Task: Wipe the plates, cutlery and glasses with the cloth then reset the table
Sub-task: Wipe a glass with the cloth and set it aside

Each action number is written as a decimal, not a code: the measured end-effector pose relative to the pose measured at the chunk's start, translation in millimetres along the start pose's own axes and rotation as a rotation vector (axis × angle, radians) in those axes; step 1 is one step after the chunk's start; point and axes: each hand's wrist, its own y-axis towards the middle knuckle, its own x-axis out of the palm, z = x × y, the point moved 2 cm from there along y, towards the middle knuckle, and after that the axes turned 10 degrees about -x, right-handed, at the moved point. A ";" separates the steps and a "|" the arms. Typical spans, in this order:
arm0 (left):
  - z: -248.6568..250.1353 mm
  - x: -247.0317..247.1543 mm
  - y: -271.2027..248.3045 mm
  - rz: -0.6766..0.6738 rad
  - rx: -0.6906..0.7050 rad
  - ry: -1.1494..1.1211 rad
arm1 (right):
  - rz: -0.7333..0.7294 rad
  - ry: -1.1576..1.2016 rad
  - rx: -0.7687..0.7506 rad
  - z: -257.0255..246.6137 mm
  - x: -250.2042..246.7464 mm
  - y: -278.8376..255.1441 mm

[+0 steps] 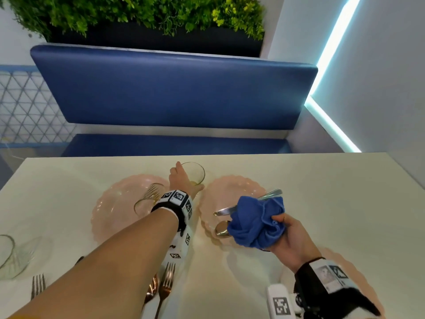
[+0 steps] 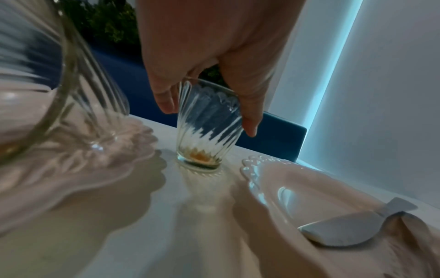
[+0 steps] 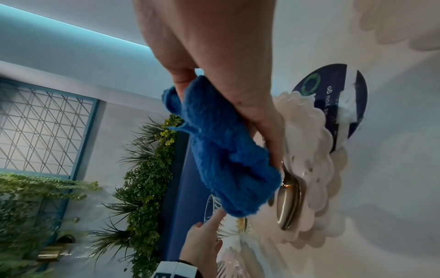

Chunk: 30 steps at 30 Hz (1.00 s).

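Observation:
An upright ribbed glass point(image 1: 195, 173) point(image 2: 207, 127) with an orange residue at its bottom stands on the white table point(image 1: 322, 192) between two pink scalloped plates. My left hand point(image 1: 188, 176) point(image 2: 209, 116) reaches over it, finger and thumb on either side of its wall. My right hand point(image 1: 282, 229) point(image 3: 226, 112) grips a bunched blue cloth point(image 1: 257, 222) point(image 3: 226, 150) above the right plate point(image 1: 230, 187) point(image 2: 273, 188). That plate holds a knife point(image 1: 224, 211) point(image 2: 345, 233) and a spoon point(image 1: 222, 229) point(image 3: 288, 199). A second glass point(image 1: 147, 196) point(image 2: 59, 94) lies tipped on the left plate point(image 1: 110, 210).
A third pink plate point(image 1: 358, 272) lies under my right wrist. Another glass point(image 1: 11, 256) lies on its side at the far left. A silver fork point(image 1: 38, 284), a copper fork point(image 1: 167, 279) and a copper spoon point(image 1: 153, 288) lie near the front edge. A blue bench point(image 1: 172, 88) stands behind the table.

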 end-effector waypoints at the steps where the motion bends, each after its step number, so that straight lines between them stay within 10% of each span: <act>1: -0.6 -1.4 -0.9 0.024 0.020 -0.056 | 0.008 -0.013 0.003 -0.6 -0.5 -0.8; 5: 1.9 -22.8 -19.1 -0.012 0.124 -0.324 | -0.027 0.024 -0.075 -11.6 5.0 3.7; 10: 12.8 -68.2 -70.1 -0.437 0.313 -0.248 | -0.160 -0.072 -0.419 -52.8 48.4 6.1; 18: 12.8 -95.0 -114.6 -0.842 0.511 -0.403 | -0.781 -1.414 -0.655 -37.3 116.4 -28.3; 30: -18.9 -105.0 -142.2 -0.976 0.388 -0.789 | -0.765 -1.304 -0.656 -26.1 144.8 -69.3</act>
